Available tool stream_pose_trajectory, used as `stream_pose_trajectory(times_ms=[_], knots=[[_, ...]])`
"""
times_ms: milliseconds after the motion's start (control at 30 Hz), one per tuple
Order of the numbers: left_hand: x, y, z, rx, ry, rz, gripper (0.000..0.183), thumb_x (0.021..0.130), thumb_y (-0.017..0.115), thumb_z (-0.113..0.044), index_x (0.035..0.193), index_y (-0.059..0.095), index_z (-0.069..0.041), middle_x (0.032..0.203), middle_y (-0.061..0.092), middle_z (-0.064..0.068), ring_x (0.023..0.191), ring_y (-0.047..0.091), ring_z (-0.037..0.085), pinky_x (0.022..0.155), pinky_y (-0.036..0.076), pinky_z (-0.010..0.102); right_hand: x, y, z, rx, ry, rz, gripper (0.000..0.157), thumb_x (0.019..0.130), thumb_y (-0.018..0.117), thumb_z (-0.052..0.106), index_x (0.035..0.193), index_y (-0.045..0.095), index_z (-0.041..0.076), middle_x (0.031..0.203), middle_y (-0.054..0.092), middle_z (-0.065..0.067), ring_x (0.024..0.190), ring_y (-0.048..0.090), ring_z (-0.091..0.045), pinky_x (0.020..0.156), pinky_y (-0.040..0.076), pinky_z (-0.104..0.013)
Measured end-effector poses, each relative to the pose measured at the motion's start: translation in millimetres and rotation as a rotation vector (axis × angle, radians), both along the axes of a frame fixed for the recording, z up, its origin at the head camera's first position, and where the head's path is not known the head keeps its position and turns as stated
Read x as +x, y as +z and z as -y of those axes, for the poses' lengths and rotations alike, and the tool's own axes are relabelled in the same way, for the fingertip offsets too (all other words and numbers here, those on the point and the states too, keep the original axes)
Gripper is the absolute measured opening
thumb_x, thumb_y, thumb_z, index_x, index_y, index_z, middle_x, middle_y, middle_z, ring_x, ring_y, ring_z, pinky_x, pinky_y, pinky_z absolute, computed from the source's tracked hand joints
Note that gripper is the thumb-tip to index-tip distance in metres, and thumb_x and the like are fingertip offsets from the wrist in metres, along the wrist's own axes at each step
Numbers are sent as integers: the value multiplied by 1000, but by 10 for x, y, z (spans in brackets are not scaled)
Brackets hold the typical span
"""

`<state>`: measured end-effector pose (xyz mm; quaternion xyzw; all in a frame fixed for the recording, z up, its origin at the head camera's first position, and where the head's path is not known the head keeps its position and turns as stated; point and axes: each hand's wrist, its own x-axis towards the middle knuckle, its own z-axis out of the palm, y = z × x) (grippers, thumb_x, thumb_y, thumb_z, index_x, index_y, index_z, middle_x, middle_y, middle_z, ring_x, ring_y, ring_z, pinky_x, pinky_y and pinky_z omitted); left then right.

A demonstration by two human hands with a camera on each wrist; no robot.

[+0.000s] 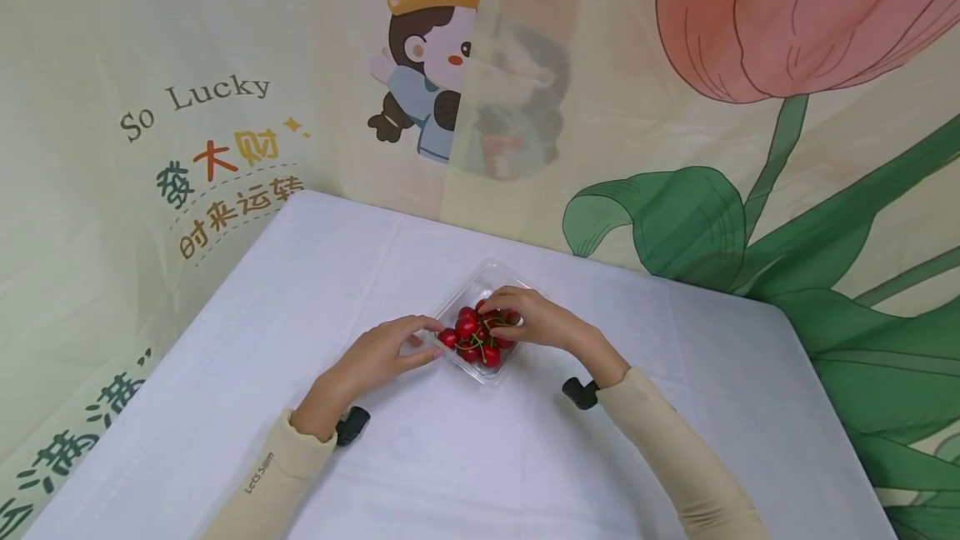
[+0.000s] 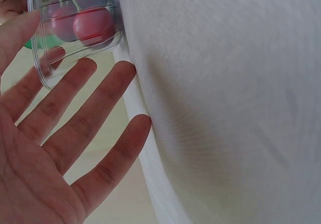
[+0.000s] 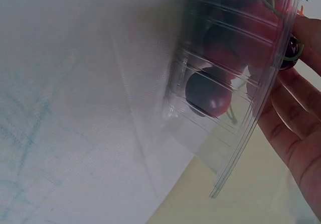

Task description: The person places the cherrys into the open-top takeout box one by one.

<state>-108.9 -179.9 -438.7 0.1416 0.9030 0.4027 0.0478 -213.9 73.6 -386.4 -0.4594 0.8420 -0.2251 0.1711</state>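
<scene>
A clear plastic punnet (image 1: 491,273) stands on the white table, holding several red cherries (image 1: 467,327) with green stems. To its left is my left hand (image 1: 390,348), fingers spread, thumb and fingertips close to the near-left rim. In the left wrist view the palm of that hand (image 2: 65,128) holds nothing; whether a fingertip touches the plastic I cannot tell. My right hand (image 1: 536,317) reaches over the punnet from the right, thumb and fingers parted above the cherries. The right wrist view shows its fingers (image 3: 296,108) beside a dark cherry (image 3: 292,54) at rim height.
White cloth covers the table (image 1: 450,457). Behind it hangs a printed curtain (image 1: 600,132) with a cartoon figure, a tulip and lettering. A black wrist mount (image 1: 352,425) sits at the left cuff, another black mount (image 1: 580,393) at the right.
</scene>
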Motion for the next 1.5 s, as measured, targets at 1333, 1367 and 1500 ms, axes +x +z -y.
stream_pose_trajectory(times_ms=[1333, 1367, 1500], knots=[[-95, -28, -58, -3, -35, 8, 53, 92, 69, -35, 139, 51, -19, 128, 62, 3, 107, 64, 23, 89, 52, 48, 22, -4, -161, -36, -79, 47, 43, 88, 72, 6, 129, 60, 1, 121, 60, -15, 96, 61, -27, 80, 56, -31], [-99, -34, -55, 0, -33, 11, 58, 91, 69, -35, 142, 47, -20, 128, 62, 4, 107, 65, 23, 89, 52, 49, 27, -4, -174, -43, -87, 50, 43, 88, 72, 6, 129, 60, 1, 121, 60, -15, 95, 61, -27, 79, 56, -31], [-94, -64, -18, 1, -15, 24, 69, 92, 67, -40, 149, 33, -21, 128, 62, 8, 108, 65, 24, 89, 51, 51, 68, -7, -227, -65, -124, 25, 39, 90, 71, 9, 127, 62, 1, 121, 60, -16, 95, 62, -27, 77, 56, -28]])
